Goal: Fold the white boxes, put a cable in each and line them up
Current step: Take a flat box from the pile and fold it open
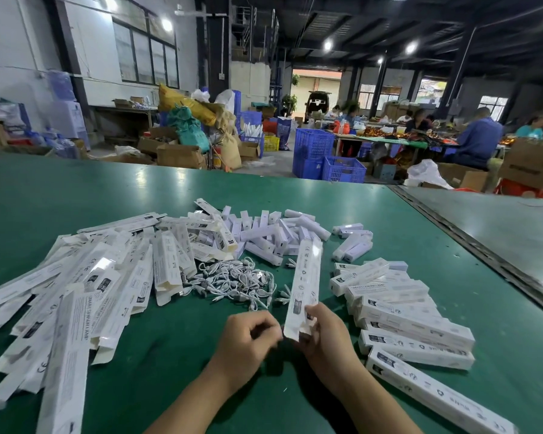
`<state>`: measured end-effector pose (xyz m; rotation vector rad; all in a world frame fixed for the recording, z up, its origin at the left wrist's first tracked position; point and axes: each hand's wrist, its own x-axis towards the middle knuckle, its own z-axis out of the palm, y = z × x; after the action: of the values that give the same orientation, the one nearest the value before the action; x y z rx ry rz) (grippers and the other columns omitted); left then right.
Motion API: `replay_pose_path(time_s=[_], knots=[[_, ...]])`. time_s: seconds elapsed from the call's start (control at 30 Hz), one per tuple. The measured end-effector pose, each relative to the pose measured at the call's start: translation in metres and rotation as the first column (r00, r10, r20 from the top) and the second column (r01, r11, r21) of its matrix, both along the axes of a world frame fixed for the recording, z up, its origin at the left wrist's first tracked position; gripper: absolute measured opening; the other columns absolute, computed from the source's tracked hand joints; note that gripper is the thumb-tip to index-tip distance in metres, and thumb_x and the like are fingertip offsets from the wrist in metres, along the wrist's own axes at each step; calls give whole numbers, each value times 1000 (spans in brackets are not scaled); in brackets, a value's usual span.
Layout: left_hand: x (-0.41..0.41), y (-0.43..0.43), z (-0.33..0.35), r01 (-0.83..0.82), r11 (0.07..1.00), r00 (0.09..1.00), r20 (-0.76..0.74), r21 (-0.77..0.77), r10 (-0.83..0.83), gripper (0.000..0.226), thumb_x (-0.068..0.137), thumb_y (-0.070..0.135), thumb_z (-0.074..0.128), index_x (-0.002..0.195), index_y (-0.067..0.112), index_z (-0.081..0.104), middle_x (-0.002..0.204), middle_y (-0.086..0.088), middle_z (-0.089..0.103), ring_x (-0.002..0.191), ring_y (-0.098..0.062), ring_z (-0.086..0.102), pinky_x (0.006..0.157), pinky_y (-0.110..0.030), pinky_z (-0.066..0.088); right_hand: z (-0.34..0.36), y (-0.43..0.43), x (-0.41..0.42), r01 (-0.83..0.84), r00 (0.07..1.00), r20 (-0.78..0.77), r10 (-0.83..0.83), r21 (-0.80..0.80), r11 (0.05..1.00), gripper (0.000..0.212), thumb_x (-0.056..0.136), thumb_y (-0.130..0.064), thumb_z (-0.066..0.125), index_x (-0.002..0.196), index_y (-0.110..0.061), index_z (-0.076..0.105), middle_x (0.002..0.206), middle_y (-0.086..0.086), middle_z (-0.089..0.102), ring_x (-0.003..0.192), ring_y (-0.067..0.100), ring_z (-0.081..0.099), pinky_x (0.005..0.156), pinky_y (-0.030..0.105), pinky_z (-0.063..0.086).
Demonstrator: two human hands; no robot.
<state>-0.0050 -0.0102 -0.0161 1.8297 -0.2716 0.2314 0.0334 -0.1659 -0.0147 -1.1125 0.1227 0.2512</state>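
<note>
Head view: right hand (323, 333) clamps the long white printed cardboard box (306, 277) at its near end, likely offering it to the curled left hand (248, 336); whether that holds anything, I cannot tell.

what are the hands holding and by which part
The right hand grips a long white box by its near end. The left hand is curled beside that end, blurred; whether it holds anything cannot be told.

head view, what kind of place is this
Probably a factory packing floor: a green table heaped with flat white boxes and cables, stacked blue crates behind it, and workers seated at another long bench.
</note>
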Motion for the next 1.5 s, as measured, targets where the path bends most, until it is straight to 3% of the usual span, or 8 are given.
replay_pose_path(time_s=[0.13,0.27,0.47,0.8,0.97,1.13,1.33,1.5], knots=[[11,0,0,-241,940,970,-77,-244,229,6,94,24,65,96,28,61,85,4,68,69,-9,65,62,-22,50,-1,5,-10,152,927,369,66,-531,833,26,96,-10,49,90,-21,71,86,1,73,75,23,64,66,37,52],[18,3,0,-259,825,955,-263,-503,139,59,69,50,75,120,34,50,105,3,74,92,-13,72,73,-35,56,-3,11,-20,212,759,547,354,-722,659,22,96,-18,49,90,-36,61,71,-14,60,62,3,51,58,20,40],[24,12,4,-294,576,939,-342,-763,27,57,67,29,76,117,15,54,96,-7,73,82,-25,69,76,-41,53,-6,16,-20,334,627,499,598,-866,372,47,101,-39,38,146,-47,30,110,-5,62,96,17,58,80,36,49],[21,12,6,-180,551,960,-267,-815,-81,24,99,2,47,120,2,58,117,-20,70,102,-33,71,70,-41,62,-3,14,-23,130,751,499,432,-753,645,37,94,-29,62,127,-38,47,83,0,71,65,12,66,65,30,55],[21,12,3,-168,547,963,-254,-820,-86,20,98,2,46,116,3,55,89,-8,75,77,-23,74,61,-35,60,-6,14,-20,95,793,477,380,-712,696,41,87,-23,72,120,-41,56,79,0,73,68,18,67,69,33,54],[22,13,7,-123,611,964,-240,-782,-112,49,85,23,58,131,8,51,113,-20,71,96,-29,73,70,-39,60,-3,13,-21,38,840,458,292,-587,809,33,90,-23,69,112,-44,55,84,4,74,61,23,70,54,30,54],[9,2,-3,-76,956,993,-105,-283,48,60,88,34,72,127,65,39,110,21,68,96,-2,69,78,-18,52,-2,7,-13,9,962,269,52,-219,976,19,95,-24,60,109,-13,63,81,16,70,58,27,63,53,32,49],[1,-7,-5,31,993,999,33,114,-35,60,83,36,70,128,65,43,118,32,61,115,5,58,94,-6,40,-6,1,-6,35,969,247,5,-159,987,17,97,-26,56,98,-15,69,90,12,70,76,24,60,64,33,47]])
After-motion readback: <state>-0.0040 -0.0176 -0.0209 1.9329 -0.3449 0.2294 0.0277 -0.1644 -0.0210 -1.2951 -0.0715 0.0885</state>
